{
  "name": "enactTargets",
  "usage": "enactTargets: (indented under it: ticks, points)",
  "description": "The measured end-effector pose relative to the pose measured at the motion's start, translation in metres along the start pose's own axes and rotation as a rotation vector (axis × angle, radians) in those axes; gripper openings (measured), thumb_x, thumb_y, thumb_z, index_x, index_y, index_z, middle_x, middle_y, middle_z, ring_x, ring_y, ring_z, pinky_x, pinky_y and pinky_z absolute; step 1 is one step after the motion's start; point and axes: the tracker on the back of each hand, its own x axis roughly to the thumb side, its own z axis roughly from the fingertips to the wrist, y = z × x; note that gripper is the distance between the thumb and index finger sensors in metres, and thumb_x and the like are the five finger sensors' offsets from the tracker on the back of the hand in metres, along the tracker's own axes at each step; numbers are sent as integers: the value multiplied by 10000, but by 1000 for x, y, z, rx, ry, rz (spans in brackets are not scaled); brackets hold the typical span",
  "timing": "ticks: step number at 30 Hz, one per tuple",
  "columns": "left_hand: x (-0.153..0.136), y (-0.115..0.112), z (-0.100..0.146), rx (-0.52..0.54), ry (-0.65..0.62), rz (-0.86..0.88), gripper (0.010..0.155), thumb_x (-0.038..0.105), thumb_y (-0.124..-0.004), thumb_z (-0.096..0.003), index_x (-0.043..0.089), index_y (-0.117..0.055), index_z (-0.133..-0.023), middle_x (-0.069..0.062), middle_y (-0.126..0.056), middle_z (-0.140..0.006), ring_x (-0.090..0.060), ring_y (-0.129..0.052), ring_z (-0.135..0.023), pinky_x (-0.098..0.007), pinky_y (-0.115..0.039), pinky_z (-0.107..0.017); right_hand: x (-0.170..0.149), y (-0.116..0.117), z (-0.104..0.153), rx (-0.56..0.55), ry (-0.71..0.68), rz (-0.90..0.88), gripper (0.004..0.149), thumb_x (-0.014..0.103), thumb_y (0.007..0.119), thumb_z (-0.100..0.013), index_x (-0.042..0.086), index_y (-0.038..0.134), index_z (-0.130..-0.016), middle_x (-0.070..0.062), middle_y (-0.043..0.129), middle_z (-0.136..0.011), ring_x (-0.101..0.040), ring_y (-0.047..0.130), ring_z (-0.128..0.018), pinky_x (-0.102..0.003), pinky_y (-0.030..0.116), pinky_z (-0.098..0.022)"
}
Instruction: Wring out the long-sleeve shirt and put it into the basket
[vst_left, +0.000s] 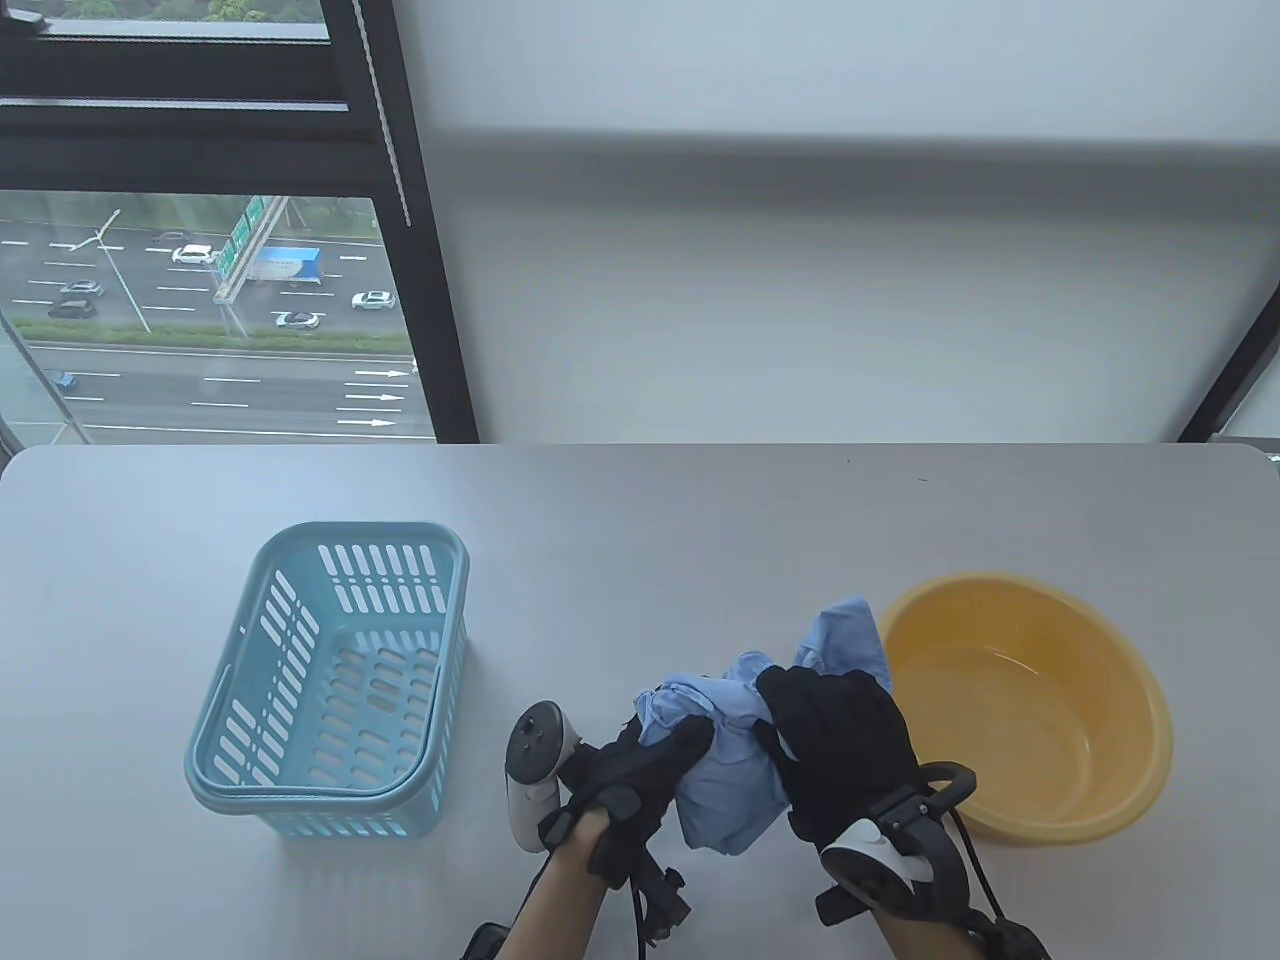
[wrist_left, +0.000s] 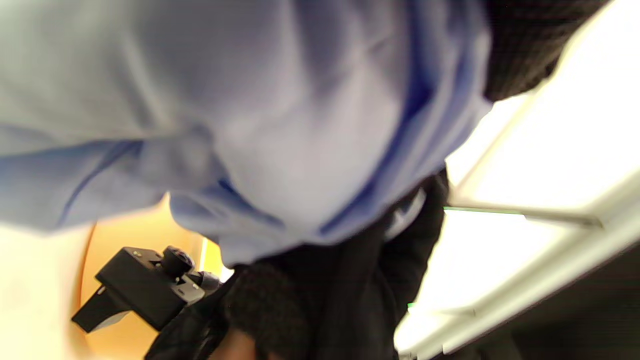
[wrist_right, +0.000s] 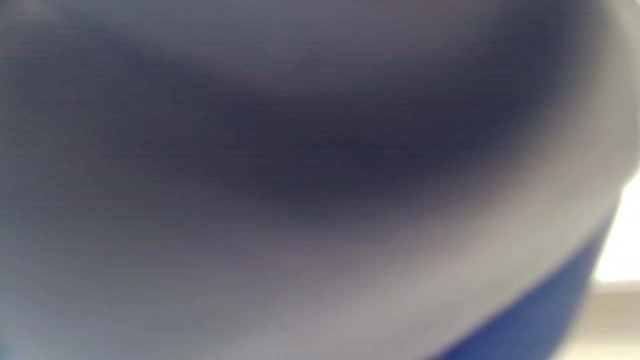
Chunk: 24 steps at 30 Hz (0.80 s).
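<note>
While both my hands clutch it, the shirt (vst_left: 725, 770) hangs bunched above the table (vst_left: 700, 520), between the basket (vst_left: 330, 680) and the basin (vst_left: 1030, 705). It is pale blue, crumpled into a tight wad with deep folds, and one loose end sticks up toward the basin's near rim. My left hand (vst_left: 640, 780) has its grip curled round the left part of the wad, fingers wrapped into the cloth. My right hand (vst_left: 840, 745) has its grip closed over the right part, the black glove covering much of the fabric from above. A lower flap of cloth droops between my two wrists. Seen from the left wrist, the shirt (wrist_left: 260, 115) fills most of the view, soft and blurred, with darker blue creases running through it and my gloved fingers (wrist_left: 280, 310) below it. From the right wrist I see only out-of-focus cloth pressed close to the lens, grey-blue with a darker blue edge at the lower right. The basket stands to my left, well apart from the shirt, light blue with slotted walls. The basin is yellow-orange and sits just to the right of my right hand.
</note>
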Motion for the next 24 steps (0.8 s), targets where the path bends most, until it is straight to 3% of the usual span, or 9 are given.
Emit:
enactTargets:
  ticks: [3, 7, 11, 19, 22, 24]
  points:
    - [19, -5, 1, -24, -47, -220, 1023, 700, -915, -513, 128, -339, -1135, -99, -723, -1020, -330, -891, -824, -543, -745, -637, -1, -2, -1, -15, 11, -18, 479, 498, 631, -634, 275, 620, -1058, 8, 802, -954, -252, 885, -730, -509, 692, -667]
    - [34, -5, 8, 213, -124, -357, 834, 562, -998, -489, 142, -567, -1067, -58, -895, -856, -266, -1022, -633, -490, -857, -518, 1, -2, -1, -9, 24, -46, 497, 506, 639, -634, 266, 604, -1069, -1, 793, -970, -260, 891, -739, -508, 697, -666]
    - [46, -3, 14, 321, -186, -461, 765, 519, -1021, -480, 163, -631, -1033, -39, -925, -826, -252, -1039, -601, -479, -874, -497, 1, -2, -1, -8, 20, -44, 550, 545, 632, -634, 272, 539, -1102, -21, 733, -1036, -284, 872, -795, -512, 682, -684]
    - [70, 4, 26, 432, -276, -536, 740, 517, -1017, -487, 174, -642, -1025, -32, -926, -824, -248, -1038, -595, -474, -870, -494, 2, -5, 1, -33, 2, -55, 739, 649, 573, -628, 259, 249, -1165, -107, 407, -1194, -433, 657, -986, -584, 545, -741]
    - [89, 14, 38, 558, -356, -598, 737, 518, -1012, -493, 174, -637, -1026, -32, -922, -825, -249, -1034, -595, -475, -864, -495, -1, -4, 2, -36, 13, -84, 785, 674, 530, -629, 259, 131, -1162, -132, 213, -1213, -483, 503, -1032, -613, 434, -761]
    - [106, 21, 49, 662, -410, -691, 736, 518, -1006, -499, 177, -628, -1031, -32, -914, -833, -251, -1027, -604, -477, -855, -504, -2, -1, 2, -11, 22, -93, 786, 674, 532, -628, 260, 136, -1166, -132, 198, -1214, -487, 450, -1042, -618, 395, -765]
